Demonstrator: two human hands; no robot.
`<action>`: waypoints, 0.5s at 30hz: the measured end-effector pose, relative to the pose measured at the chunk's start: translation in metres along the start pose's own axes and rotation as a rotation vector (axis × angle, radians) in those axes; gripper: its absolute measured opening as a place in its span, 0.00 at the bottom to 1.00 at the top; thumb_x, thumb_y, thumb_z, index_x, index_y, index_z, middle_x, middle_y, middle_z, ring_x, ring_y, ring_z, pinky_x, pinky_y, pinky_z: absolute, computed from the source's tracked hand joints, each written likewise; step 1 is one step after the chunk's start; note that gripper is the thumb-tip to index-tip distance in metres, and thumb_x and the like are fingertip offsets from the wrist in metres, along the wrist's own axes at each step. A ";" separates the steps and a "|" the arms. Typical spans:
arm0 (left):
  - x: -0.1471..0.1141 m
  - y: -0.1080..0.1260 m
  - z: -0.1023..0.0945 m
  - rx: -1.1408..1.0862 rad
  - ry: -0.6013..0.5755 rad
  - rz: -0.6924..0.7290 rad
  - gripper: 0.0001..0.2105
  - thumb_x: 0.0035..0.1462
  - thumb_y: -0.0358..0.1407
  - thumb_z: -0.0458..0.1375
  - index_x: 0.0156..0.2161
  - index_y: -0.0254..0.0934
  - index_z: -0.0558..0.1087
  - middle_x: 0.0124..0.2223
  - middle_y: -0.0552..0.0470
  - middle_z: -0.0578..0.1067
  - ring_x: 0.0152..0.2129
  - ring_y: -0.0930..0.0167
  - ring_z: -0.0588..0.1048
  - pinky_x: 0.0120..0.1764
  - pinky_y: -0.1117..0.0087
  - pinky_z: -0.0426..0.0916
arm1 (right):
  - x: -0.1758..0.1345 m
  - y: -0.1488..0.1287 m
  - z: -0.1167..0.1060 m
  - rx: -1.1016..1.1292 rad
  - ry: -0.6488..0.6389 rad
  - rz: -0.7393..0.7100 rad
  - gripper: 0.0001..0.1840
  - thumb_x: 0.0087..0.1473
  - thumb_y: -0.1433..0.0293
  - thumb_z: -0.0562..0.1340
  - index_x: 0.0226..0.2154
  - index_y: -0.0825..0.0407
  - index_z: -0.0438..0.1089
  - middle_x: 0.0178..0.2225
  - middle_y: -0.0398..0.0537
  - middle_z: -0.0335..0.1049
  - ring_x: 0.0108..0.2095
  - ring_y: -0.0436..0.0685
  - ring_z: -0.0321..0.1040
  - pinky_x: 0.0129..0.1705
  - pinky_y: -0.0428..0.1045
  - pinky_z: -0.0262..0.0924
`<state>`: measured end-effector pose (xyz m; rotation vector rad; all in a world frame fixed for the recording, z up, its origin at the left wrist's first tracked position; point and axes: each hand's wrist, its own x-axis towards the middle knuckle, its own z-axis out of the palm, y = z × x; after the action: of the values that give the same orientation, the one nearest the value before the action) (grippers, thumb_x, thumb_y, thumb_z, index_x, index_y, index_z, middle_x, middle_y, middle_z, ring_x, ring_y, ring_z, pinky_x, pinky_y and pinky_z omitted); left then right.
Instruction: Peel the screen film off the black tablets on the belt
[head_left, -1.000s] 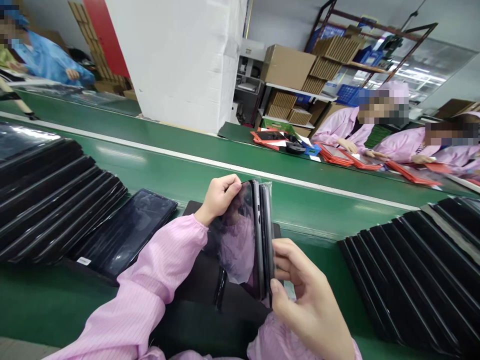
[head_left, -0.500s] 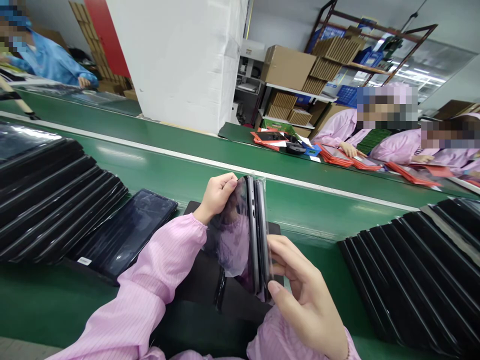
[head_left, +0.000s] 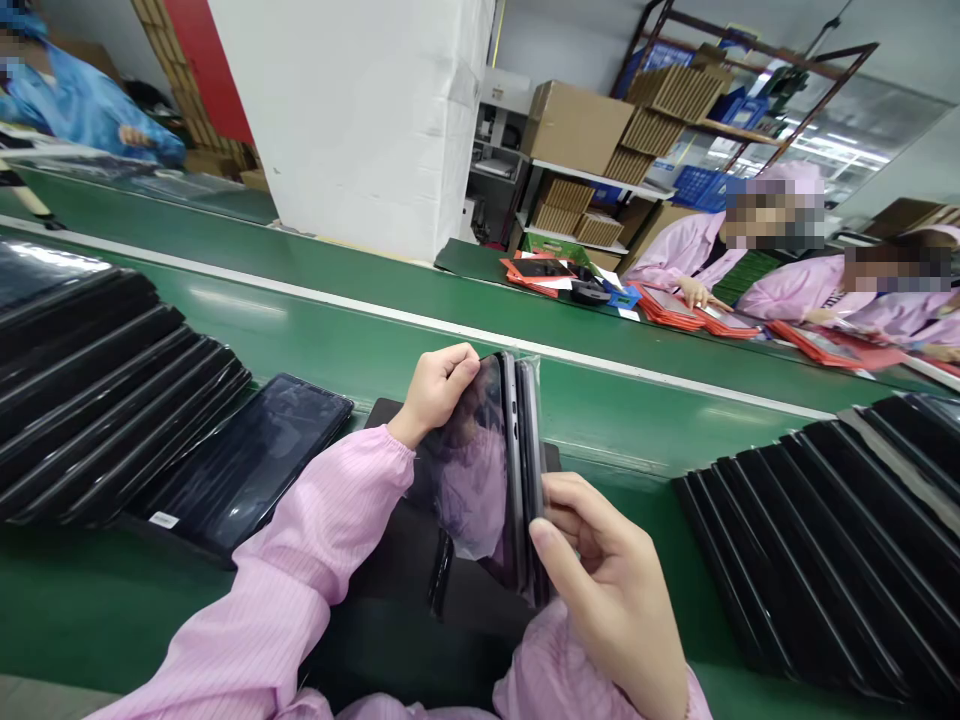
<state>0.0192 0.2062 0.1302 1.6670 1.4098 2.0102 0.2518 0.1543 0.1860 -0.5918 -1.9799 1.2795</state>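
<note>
Two tablets (head_left: pixel 480 470) stand on edge, face to back, with clear film around them. My left hand (head_left: pixel 439 392) is closed on their upper left corner, thumb on top. From the right, my right hand (head_left: pixel 611 580) grips the side of the rear tablet with thumb and bent fingers. Beneath them lies a dark flat pad or case (head_left: pixel 390 570), mostly hidden by the tablets and my sleeves. To the left, a single tablet (head_left: pixel 262 455) with a small white label lies face up, its screen dark and glossy.
Leaning rows of black tablets stand at the left (head_left: pixel 97 390) and right (head_left: pixel 817 540) on the green bench (head_left: pixel 360 350). Across it, people in pink work beside red sleeves (head_left: pixel 675 310). A white pillar (head_left: pixel 345 120) rises behind, and a person in blue (head_left: pixel 82 105) sits far left.
The tablets have shifted slightly right and turned a little. My right thumb has moved up and closed in along the rear tablet's edge. My left hand keeps its hold.
</note>
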 end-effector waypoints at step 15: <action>0.001 -0.002 -0.001 -0.052 0.002 -0.002 0.28 0.59 0.61 0.47 0.21 0.39 0.57 0.20 0.58 0.56 0.18 0.73 0.56 0.24 0.68 0.50 | 0.003 -0.001 -0.004 -0.038 -0.024 -0.040 0.15 0.65 0.71 0.58 0.49 0.43 0.76 0.45 0.50 0.75 0.42 0.56 0.75 0.35 0.43 0.73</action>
<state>0.0175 0.2071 0.1293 1.6428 1.3465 2.0299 0.2529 0.1579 0.1886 -0.5544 -2.0291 1.2327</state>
